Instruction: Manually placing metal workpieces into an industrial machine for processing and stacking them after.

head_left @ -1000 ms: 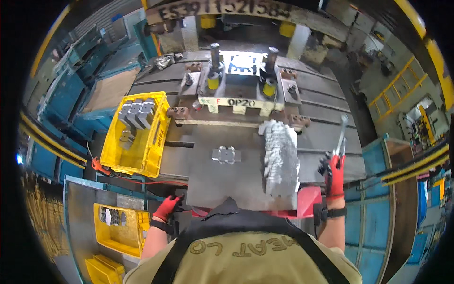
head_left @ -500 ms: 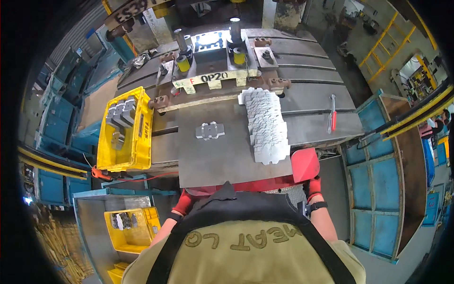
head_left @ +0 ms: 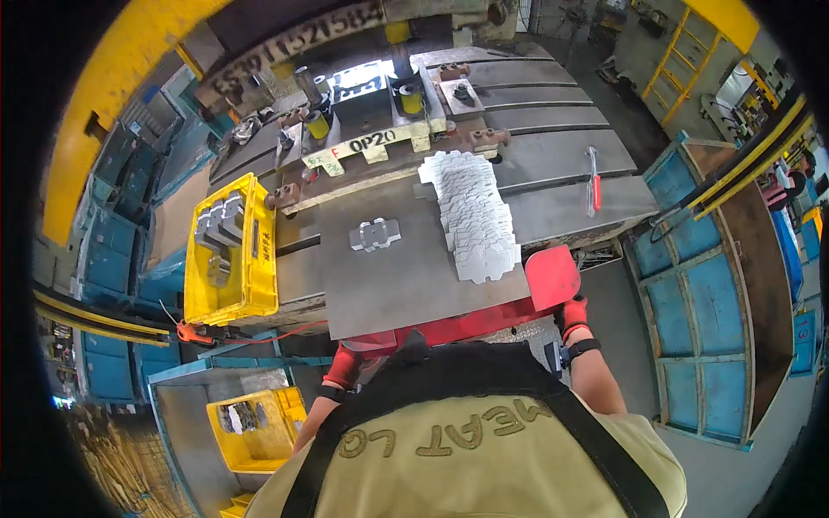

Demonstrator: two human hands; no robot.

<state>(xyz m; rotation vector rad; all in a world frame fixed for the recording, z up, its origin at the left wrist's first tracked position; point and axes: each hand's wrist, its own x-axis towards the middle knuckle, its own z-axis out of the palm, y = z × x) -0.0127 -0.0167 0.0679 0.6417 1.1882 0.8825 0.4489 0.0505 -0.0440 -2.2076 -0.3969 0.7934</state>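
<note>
In a red glove, my left hand (head_left: 344, 367) is at the left end of a red bar-shaped unit (head_left: 466, 325) along the near table edge. My right hand (head_left: 573, 312), also gloved in red, is beside the red guard (head_left: 553, 278) at its right end. The fingers of both hands are mostly hidden. In front of me a single grey stamped metal plate (head_left: 375, 234) lies on a flat steel sheet (head_left: 380, 289). To its right is a long overlapping row of similar plates (head_left: 473, 216). Beyond stands the lower die (head_left: 367, 148), its upper die (head_left: 302, 56) above.
A yellow crate (head_left: 231, 298) with stacked metal parts stands at the table's left. The red-handled wrench (head_left: 594, 183) lies on the right. Blue metal bins (head_left: 691, 259) flank the table, and another yellow crate (head_left: 259, 449) sits low left. Guide posts (head_left: 401, 62) rise from the die.
The upper die has come down nearer the guide posts, and a large yellow machine part now shows at upper left. The view has shifted slightly. Both hands stay at the red unit.
</note>
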